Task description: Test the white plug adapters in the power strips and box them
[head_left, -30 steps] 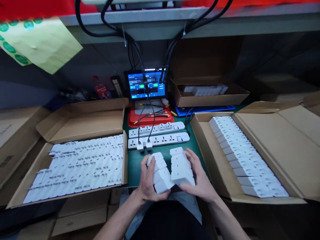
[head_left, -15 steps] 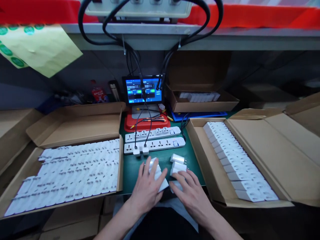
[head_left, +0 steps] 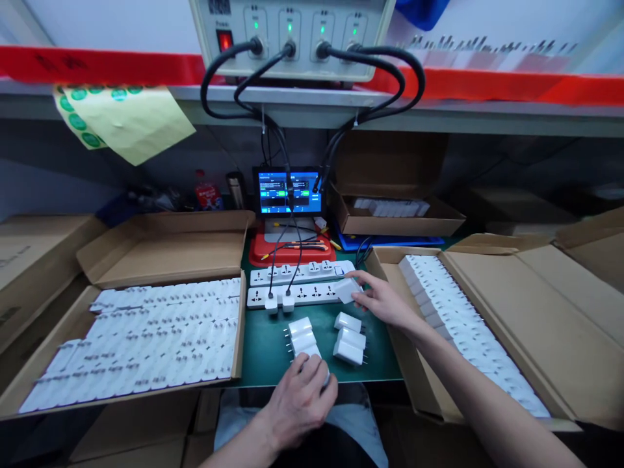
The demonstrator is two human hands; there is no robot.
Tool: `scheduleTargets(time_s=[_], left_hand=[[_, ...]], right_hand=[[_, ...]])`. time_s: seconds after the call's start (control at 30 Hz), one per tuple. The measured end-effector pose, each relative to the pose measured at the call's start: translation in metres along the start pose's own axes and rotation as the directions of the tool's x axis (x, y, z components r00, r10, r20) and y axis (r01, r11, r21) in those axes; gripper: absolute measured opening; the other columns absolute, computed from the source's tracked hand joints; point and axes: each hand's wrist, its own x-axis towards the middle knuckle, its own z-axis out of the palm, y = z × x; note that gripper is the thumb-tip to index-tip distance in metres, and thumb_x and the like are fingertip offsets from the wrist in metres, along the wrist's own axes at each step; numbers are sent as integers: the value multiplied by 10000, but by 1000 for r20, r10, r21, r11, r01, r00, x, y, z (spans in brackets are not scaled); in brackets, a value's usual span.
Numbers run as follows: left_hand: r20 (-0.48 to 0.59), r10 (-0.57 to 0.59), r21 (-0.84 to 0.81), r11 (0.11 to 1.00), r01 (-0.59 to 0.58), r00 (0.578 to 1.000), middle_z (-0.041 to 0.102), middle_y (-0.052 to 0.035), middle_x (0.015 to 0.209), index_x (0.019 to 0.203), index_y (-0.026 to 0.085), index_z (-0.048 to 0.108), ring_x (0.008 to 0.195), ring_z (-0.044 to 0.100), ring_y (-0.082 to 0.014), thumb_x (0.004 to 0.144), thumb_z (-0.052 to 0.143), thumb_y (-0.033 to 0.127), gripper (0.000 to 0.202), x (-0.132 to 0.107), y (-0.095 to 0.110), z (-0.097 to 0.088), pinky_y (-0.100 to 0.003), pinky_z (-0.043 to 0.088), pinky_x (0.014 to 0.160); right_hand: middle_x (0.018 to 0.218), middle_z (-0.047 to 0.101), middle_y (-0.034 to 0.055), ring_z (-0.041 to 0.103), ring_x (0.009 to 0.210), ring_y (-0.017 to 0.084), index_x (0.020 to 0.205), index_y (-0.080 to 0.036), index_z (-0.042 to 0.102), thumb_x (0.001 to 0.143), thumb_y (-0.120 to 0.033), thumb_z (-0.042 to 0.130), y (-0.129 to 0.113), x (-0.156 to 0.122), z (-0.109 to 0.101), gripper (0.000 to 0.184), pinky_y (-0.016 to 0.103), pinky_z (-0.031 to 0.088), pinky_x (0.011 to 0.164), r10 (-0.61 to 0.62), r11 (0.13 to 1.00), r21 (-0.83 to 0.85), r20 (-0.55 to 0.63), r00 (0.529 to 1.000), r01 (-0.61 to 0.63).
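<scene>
The person's left hand (head_left: 298, 403) curled closed over a white plug charger (head_left: 314, 364), mostly hidden under the fingers, at the near edge of a smooth green mat (head_left: 263, 354). The right hand (head_left: 385, 302) reached forward, its fingers (head_left: 370, 281) and thumb gripping a second charger (head_left: 346, 290) against the front power strip (head_left: 302, 296). On the mat lay two matte white chargers (head_left: 301, 336) to the left and three (head_left: 348, 338) to the right, their metal pins sticking out sideways. Two white plugs (head_left: 280, 301) sat in that strip, just ahead of a second power strip (head_left: 297, 273). Open cardboard boxes flanked the mat, the left box (head_left: 160, 250) and right box (head_left: 507, 305) packed with white chargers, the right forearm (head_left: 478, 370) crossing the latter. Beyond stood a red tray (head_left: 292, 257), a blue-lit screen (head_left: 287, 192) and a tester (head_left: 292, 32) trailing black cables (head_left: 219, 78).
</scene>
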Motion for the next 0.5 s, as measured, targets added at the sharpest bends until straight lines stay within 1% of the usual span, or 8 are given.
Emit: scheduleTargets(time_s=[0.13,0.2,0.27,0.33,0.4,0.47,0.5], left_hand=[[-31,14,24,1000,-13,999,738,-123,1071,1139,189,755,1079,680,-279,1053,620,139,168,2,5,0,-415,530,969],[-25,5,16,1000,-5,1000,701,-104,994,1091,197,736,989,655,-272,1043,621,141,136,5,5,0,-405,514,875],[-7,-28,16,999,28,1000,669,-95,952,1048,202,712,907,617,-264,1023,627,135,111,10,5,0,-403,484,798],[28,-71,24,997,70,997,651,-96,946,1025,196,692,859,589,-260,989,651,137,81,17,6,-2,-407,454,745],[75,-78,30,997,76,994,632,-98,937,1026,183,686,836,575,-260,964,681,167,65,23,10,-4,-414,431,710],[143,-56,23,998,53,988,622,-98,929,1043,170,687,835,575,-260,960,700,206,91,27,13,-4,-414,424,698],[178,-57,6,998,57,982,624,-100,931,1050,169,686,839,577,-258,965,708,224,103,28,13,-4,-410,427,699]], right_hand=[[1170,771,61,712,746,196,1337,-266,686,1013,-406,601,2,12,0,363,370,615,736,-61,988,-143,15,998,63],[1170,780,65,723,830,227,1280,-273,691,1035,-431,594,-2,15,-2,307,400,622,809,-102,965,-242,14,995,102],[1171,781,72,734,956,268,1236,-286,696,1053,-465,584,-6,17,-3,280,433,624,887,-141,930,-340,31,989,143],[1204,778,82,738,1044,293,1221,-295,697,1066,-477,556,-7,16,-3,278,461,620,950,-173,897,-402,69,983,186],[1271,776,98,748,1068,307,1241,-298,697,1074,-482,522,-1,14,-4,304,477,619,968,-200,876,-428,94,975,221],[1335,775,117,761,1078,328,1277,-296,700,1072,-507,520,15,14,-7,345,489,622,964,-232,859,-447,96,968,251],[1378,766,125,764,1123,343,1299,-296,701,1069,-526,536,24,17,-8,365,492,624,976,-253,848,-451,118,960,279]])
